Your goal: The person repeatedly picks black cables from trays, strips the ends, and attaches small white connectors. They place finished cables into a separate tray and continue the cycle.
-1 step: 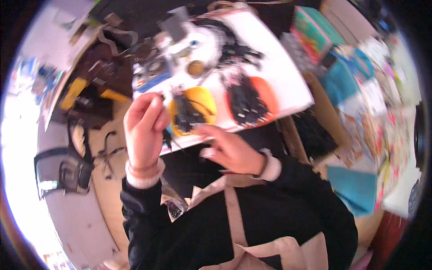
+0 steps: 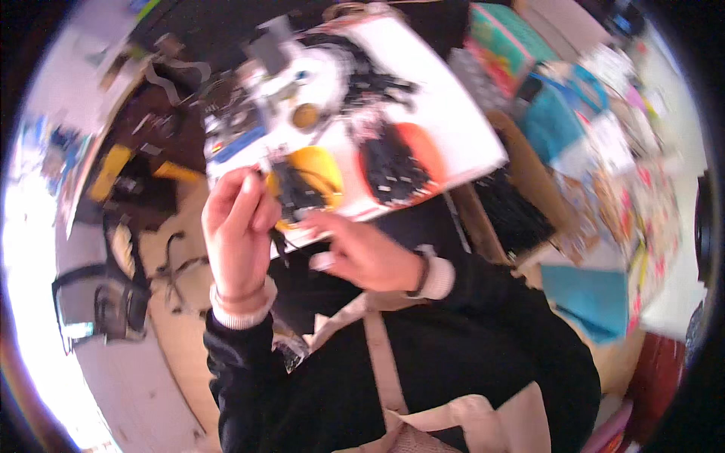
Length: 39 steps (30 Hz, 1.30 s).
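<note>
My left hand (image 2: 240, 230) is raised at the near left corner of the white board, fingers curled closed. A small dark tip shows at its fingertips, and a short black strand (image 2: 280, 245) hangs beside its palm; what it grips is mostly hidden. My right hand (image 2: 370, 253) reaches in from the right, index finger and thumb apart, close to the left hand, with nothing visible between them. Just beyond the hands lie a yellow dish (image 2: 326, 162) and an orange-red dish (image 2: 424, 149), each with a bundle of black strands with pale ends.
More black strands (image 2: 385, 89) lie on the white board (image 2: 461, 124), near a round amber-coloured container (image 2: 305, 115) and a blue bar-shaped thing (image 2: 240, 143). To the right stands a cardboard box (image 2: 468, 215) of black strands. A teal sheet (image 2: 585, 294) lies at the far right.
The view has shifted, so the board and dishes sit farther left in the picture. My right hand has come closer to my left hand, which stays closed.
</note>
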### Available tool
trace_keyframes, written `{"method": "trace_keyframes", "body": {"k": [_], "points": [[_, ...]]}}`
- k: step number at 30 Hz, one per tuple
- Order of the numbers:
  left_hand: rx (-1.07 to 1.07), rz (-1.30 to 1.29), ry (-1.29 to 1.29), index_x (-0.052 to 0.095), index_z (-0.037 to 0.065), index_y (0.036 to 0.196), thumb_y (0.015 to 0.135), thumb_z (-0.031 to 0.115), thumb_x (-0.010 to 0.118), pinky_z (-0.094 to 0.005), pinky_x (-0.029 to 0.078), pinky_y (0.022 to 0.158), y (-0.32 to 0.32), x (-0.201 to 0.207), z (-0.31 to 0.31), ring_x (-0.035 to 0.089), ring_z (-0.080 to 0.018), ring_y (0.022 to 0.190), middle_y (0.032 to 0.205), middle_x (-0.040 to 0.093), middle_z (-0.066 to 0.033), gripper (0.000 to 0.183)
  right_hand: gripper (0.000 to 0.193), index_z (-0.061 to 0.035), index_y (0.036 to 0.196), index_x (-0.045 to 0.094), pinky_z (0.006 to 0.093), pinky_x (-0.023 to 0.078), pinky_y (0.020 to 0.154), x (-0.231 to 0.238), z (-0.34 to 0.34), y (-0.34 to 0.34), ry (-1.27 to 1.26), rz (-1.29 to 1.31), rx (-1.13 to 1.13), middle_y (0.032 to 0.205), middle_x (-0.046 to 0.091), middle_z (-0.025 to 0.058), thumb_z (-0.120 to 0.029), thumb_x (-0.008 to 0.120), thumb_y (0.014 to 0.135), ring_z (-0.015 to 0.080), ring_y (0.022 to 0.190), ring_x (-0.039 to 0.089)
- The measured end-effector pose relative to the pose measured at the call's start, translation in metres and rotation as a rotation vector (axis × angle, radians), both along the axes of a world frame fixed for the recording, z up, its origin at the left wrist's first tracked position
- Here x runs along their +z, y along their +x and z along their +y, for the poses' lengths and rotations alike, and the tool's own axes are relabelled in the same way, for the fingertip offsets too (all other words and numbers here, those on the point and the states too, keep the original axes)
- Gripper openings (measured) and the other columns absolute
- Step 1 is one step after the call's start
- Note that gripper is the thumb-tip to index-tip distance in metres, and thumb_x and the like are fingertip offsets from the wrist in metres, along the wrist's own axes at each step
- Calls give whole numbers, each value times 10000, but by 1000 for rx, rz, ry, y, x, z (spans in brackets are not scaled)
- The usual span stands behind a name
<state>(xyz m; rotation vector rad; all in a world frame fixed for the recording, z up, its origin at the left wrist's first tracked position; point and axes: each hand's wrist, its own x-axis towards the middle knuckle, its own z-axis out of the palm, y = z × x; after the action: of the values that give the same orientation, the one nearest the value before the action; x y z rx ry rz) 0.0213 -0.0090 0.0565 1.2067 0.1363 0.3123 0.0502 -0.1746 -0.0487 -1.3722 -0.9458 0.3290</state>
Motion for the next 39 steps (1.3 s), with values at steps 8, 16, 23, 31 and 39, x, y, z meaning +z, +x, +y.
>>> {"method": "trace_keyframes", "body": {"k": [8, 16, 23, 31, 39], "points": [[-165, -143, 5, 427, -32, 1334, 971, 181, 528, -347, 414, 1001, -15, -20, -45, 494, -282, 1250, 1293, 519, -146, 432, 148, -20, 1024, 532, 301, 502, 594, 65, -106, 12, -268, -136, -337, 727, 638, 82, -140, 513, 937, 179, 641, 646], [376, 138, 792, 646, -13, 1035, 898, 56, 605, -212, 444, 753, -64, -77, 50, 555, -72, 826, 885, 632, -9, 159, 349, -46, 934, 568, 206, 352, 519, 95, -275, 56, -199, -70, -979, 690, 556, -10, -337, 398, 1021, 51, 588, 475], [573, 275, 1381, 651, 12, 841, 809, 66, 642, -342, 469, 632, -48, -101, 101, 591, -255, 684, 737, 587, -122, 64, 272, -38, 916, 496, 256, 408, 479, -64, -280, 166, -724, 265, -660, 697, 606, 43, -271, 393, 1010, 104, 617, 567], [467, 445, 1843, 585, 16, 764, 768, 159, 679, -444, 480, 705, 8, -128, 117, 596, -354, 795, 804, 589, -164, 171, 219, -19, 1078, 589, 359, 494, 732, -52, -237, 154, -787, -208, -918, 913, 656, 171, -168, 572, 919, 265, 817, 647], [558, 456, 1600, 625, -7, 722, 774, 138, 622, -436, 508, 681, 6, -118, 115, 622, -372, 756, 735, 621, -200, 154, 96, -27, 938, 623, 328, 478, 584, 29, -46, 66, -342, -124, -321, 743, 634, 113, -90, 610, 867, 206, 634, 614]]}}
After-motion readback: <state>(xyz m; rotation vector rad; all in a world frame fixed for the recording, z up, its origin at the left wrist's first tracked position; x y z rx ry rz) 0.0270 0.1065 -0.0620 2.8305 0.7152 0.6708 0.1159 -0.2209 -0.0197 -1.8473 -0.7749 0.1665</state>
